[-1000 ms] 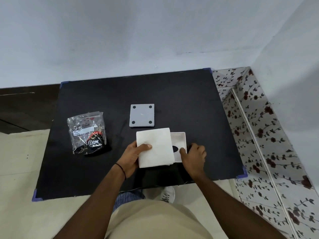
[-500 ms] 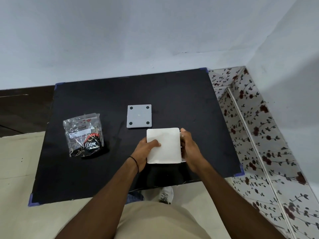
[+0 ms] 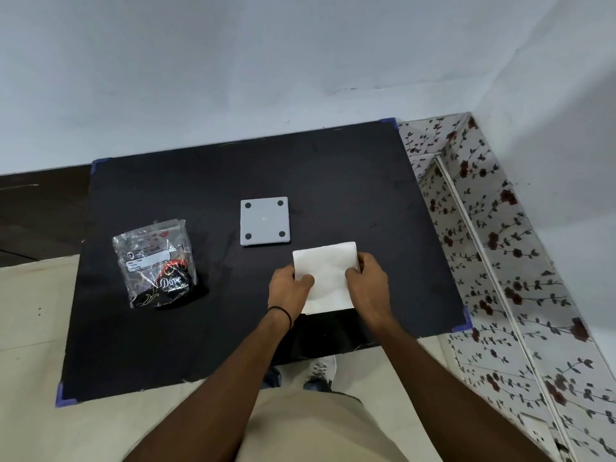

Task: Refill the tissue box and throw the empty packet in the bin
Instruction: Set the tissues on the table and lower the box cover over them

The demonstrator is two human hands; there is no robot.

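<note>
A white stack of tissues (image 3: 325, 271) lies over the white tissue box near the front right of the black table (image 3: 166, 345); the box is almost fully hidden beneath it. My left hand (image 3: 288, 288) grips the stack's left edge, thumb on top. My right hand (image 3: 366, 283) holds its right edge, fingers curled around the side. A grey square lid (image 3: 265, 221) with four dark dots lies flat just behind the stack. The clear plastic packet (image 3: 155, 261) with black and red print sits at the table's left.
The table stands against a pale wall. Floral-patterned tiles (image 3: 500, 261) run along the right side, close to the table's right edge. Beige floor lies to the left and front. A shoe (image 3: 318, 370) shows under the front edge.
The tissue stack has slid right, over the open box, covering it. My right hand moved from the box's front to the stack's right edge.
</note>
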